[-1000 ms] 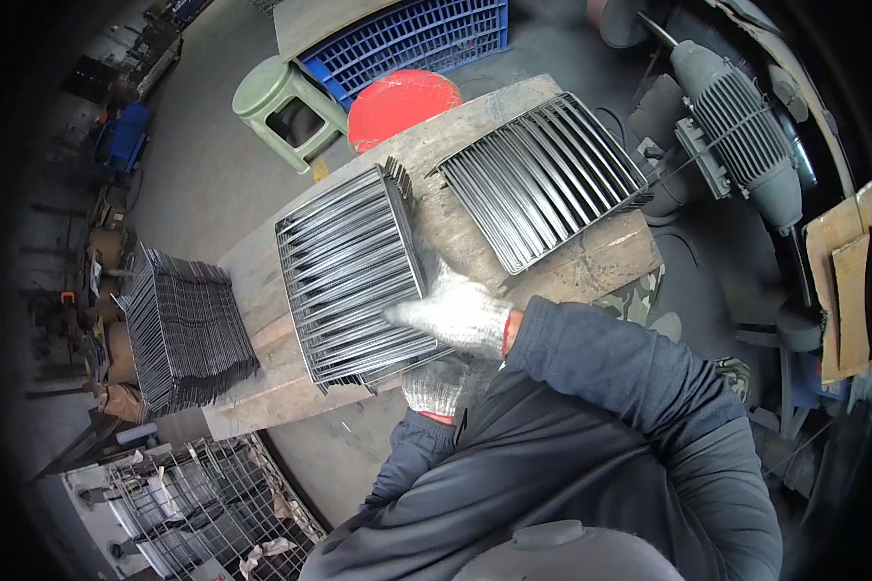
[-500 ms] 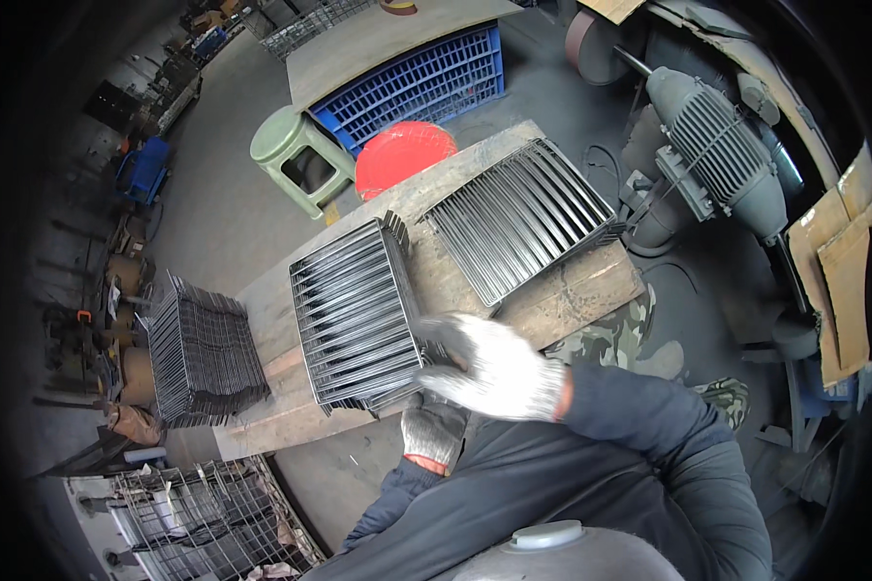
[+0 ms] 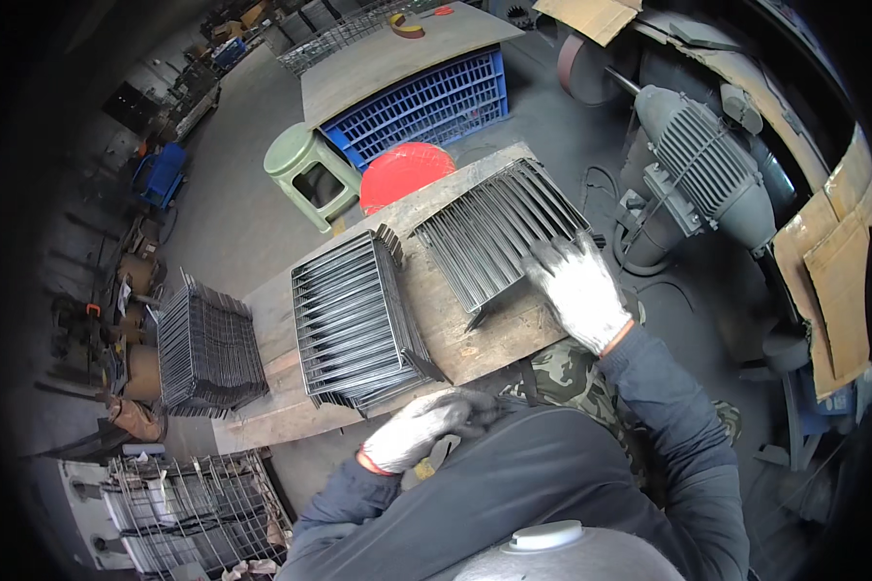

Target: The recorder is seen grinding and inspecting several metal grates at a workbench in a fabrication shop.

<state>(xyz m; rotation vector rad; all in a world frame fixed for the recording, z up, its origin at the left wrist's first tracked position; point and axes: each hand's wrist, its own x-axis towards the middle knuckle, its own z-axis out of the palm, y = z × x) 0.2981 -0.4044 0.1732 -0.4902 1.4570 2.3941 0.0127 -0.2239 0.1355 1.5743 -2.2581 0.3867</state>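
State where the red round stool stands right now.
In the head view the red round stool stands on the floor behind the wooden bench, between the green stool on its left and the blue crate beyond it.

The person wears a dark navy long-sleeved jacket and camouflage trousers. Both the left hand [image 3: 419,428] and the right hand [image 3: 579,289] wear white knitted work gloves with orange cuffs.

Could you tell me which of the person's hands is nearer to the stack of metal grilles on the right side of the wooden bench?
The right hand rests on the right grille stack; the left hand is below the bench's near edge.
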